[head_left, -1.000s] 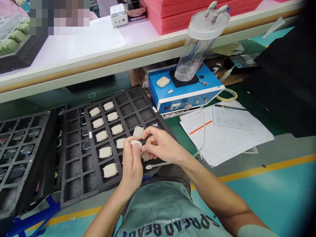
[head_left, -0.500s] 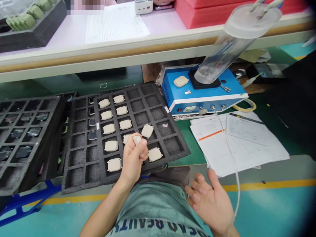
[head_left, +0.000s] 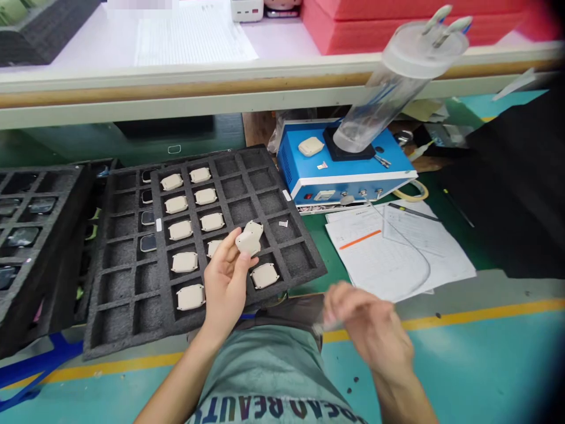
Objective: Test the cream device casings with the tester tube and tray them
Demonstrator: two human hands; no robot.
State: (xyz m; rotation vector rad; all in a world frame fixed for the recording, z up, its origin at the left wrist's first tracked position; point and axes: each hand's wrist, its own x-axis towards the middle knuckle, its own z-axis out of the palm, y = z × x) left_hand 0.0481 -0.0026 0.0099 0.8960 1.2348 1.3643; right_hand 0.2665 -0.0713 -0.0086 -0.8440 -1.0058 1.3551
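My left hand (head_left: 226, 281) pinches a beige watch-shaped case (head_left: 248, 242) between thumb and fingers, above the black foam tray (head_left: 165, 300). Just behind it another beige case (head_left: 255, 229) shows in part, tilted on the tray. Several more beige cases (head_left: 184, 262) sit in the tray's left compartments, and one (head_left: 265, 275) lies to the right of my left hand. My right hand (head_left: 368, 324) is over the floor right of my lap, smeared by motion; whether it holds anything cannot be made out.
A blue box (head_left: 348, 176) carries a beige case (head_left: 311, 146) and a leaning clear tube (head_left: 375, 106). Papers (head_left: 392, 253) with an orange strip lie right of the tray. Another foam tray (head_left: 39, 235) stands at the left. A shelf edge (head_left: 220, 91) crosses behind.
The case in my left hand now shows its flat side, and the fingers have loosened around it. My right hand has turned and its fingers have bent inward. The whole view has shifted slightly.
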